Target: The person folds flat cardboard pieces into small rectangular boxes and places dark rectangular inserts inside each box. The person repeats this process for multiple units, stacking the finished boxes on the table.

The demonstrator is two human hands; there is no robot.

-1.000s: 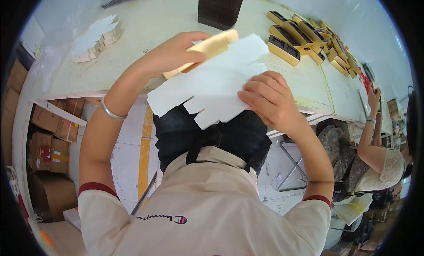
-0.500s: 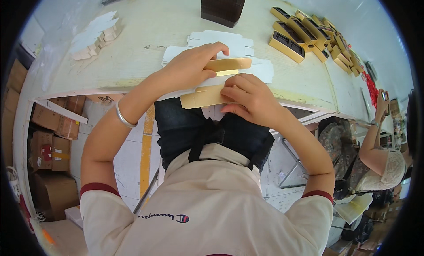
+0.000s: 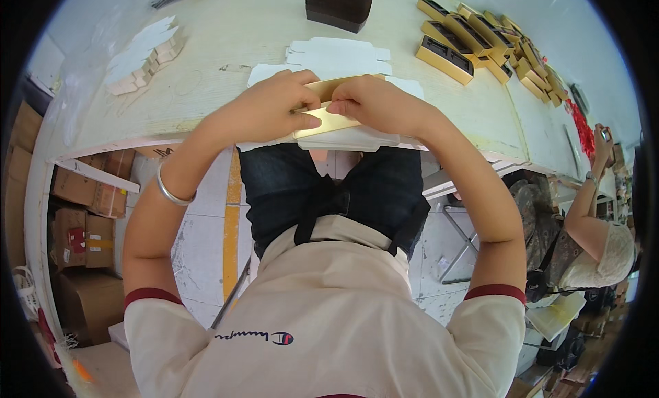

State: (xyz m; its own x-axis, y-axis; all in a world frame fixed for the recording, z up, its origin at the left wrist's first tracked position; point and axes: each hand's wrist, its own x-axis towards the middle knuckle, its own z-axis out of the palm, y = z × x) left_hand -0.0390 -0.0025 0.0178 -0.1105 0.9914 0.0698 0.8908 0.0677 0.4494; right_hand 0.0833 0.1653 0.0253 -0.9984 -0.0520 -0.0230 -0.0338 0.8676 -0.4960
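Note:
A gold cardboard box (image 3: 333, 121) lies between my two hands at the table's near edge, partly folded, with its long side toward me. My left hand (image 3: 271, 108) grips its left end, thumb along the front panel and fingers behind. The fingers of my right hand (image 3: 381, 104) are bent over the upper edge and pinch the panel near the middle. My hands cover much of the box's inside and its right end. Beneath and behind it are flat white carton blanks (image 3: 336, 54), some jutting over the table edge.
Gold boxes with dark inserts (image 3: 445, 60) are piled at the back right. A stack of dark brown trays (image 3: 340, 6) stands at the far middle, and white folded blanks (image 3: 144, 58) lie at the left. Another person's arm (image 3: 583, 206) shows at the far right.
The gold cardboard's spread panels have come together into a box shape. My right hand has moved up and left, now over the box's upper edge. My left hand has shifted slightly down.

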